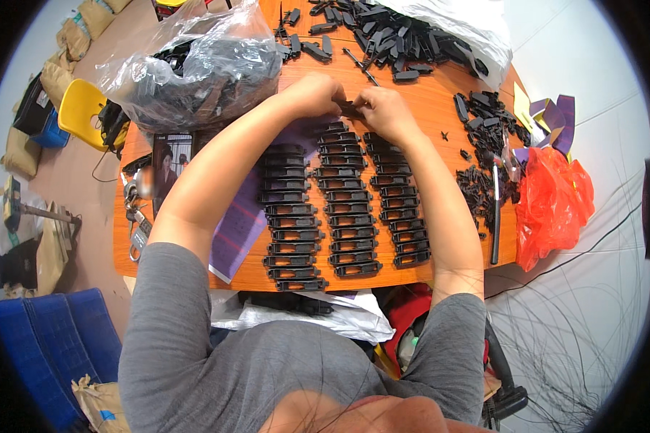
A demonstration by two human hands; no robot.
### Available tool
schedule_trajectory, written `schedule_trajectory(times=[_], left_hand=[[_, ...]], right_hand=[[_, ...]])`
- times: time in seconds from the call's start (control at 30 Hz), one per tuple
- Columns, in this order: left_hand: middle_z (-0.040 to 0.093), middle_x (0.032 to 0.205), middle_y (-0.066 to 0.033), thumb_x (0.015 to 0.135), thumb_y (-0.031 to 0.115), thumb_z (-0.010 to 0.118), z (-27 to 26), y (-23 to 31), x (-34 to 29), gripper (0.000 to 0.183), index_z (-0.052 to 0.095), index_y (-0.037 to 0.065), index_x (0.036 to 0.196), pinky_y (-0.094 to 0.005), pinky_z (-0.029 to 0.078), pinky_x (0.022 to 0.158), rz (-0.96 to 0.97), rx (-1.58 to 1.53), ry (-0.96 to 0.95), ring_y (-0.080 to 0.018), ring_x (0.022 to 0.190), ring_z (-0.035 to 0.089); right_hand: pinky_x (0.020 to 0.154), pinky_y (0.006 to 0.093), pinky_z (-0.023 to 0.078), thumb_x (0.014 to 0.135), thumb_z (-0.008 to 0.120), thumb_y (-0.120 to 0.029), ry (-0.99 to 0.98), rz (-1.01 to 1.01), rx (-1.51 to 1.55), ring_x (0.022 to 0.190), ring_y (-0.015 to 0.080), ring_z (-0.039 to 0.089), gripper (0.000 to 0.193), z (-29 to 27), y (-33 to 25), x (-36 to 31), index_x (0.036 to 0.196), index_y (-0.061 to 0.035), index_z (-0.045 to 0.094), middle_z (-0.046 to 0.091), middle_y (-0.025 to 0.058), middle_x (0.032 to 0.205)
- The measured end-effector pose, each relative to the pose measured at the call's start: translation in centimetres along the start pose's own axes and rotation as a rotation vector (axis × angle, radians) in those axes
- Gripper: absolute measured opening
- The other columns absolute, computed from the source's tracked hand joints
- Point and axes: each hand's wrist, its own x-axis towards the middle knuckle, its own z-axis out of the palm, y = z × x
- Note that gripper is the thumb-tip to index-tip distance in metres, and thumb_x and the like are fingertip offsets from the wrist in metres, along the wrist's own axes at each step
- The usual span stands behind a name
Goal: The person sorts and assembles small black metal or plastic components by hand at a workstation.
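At the far end of three rows of parts, my left hand (319, 94) and my right hand (384, 110) meet over a small dark black plastic piece (350, 110). The fingers of both hands are closed on it, and they cover most of its shape. Toward me run the left row (290, 234), middle row (350, 232) and right row (404, 220) of black plastic frames, each with a long open slot. They lie side by side on the orange wooden table (440, 126). My forearms flank the rows.
A clear plastic bag (202, 79) of black parts stands at the far left. Loose black pieces (404, 36) heap at the far side by a white bag (469, 22). Smaller parts (484, 180), a dark-handled tool (495, 224) and a red bag (552, 202) are on the right. A phone-like screen (170, 162) lies left.
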Motion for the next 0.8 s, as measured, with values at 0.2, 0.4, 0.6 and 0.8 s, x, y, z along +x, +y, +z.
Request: schedule_trajectory(times=[0.2,0.4,0.6,0.8], left_hand=[[0.071,0.096,-0.0142,0.073,0.021,0.078,0.2,-0.2,-0.2,0.035,0.072,0.007,0.104,-0.0382,0.052,0.083,-0.014,-0.057,0.032,-0.0304,0.090,0.068],[0.072,0.094,-0.0141,0.072,0.020,0.078,-0.3,0.3,0.1,0.034,0.073,0.007,0.103,-0.0387,0.052,0.081,0.003,-0.037,0.013,-0.0309,0.089,0.068],[0.072,0.094,-0.0139,0.072,0.019,0.077,0.0,-0.3,-0.3,0.033,0.073,0.008,0.103,-0.0391,0.052,0.081,-0.012,-0.040,0.016,-0.0308,0.089,0.068],[0.071,0.096,-0.0154,0.072,0.016,0.076,-0.1,0.4,-0.1,0.032,0.073,0.008,0.103,-0.0389,0.052,0.082,-0.026,-0.053,0.013,-0.0305,0.090,0.068]], right_hand=[[0.078,0.0429,0.051,0.080,0.061,-0.008,-0.070,-0.042,-0.226,0.091,0.0334,0.064,0.007,-0.2,-1.1,0.5,0.082,-0.0048,0.067,0.067,0.0143,0.087],[0.077,0.0431,0.052,0.080,0.061,-0.007,0.058,0.109,0.086,0.088,0.0336,0.064,0.007,0.3,0.4,0.1,0.082,-0.0045,0.067,0.066,0.0143,0.087],[0.076,0.0432,0.053,0.080,0.066,-0.014,-0.379,0.072,-0.263,0.089,0.0340,0.067,0.012,-1.3,-1.5,3.1,0.088,-0.0060,0.070,0.069,0.0173,0.089],[0.076,0.0451,0.053,0.083,0.064,-0.016,-0.360,0.142,-0.215,0.089,0.0356,0.067,0.013,-0.9,-0.7,3.6,0.087,-0.0053,0.070,0.070,0.0183,0.089]])
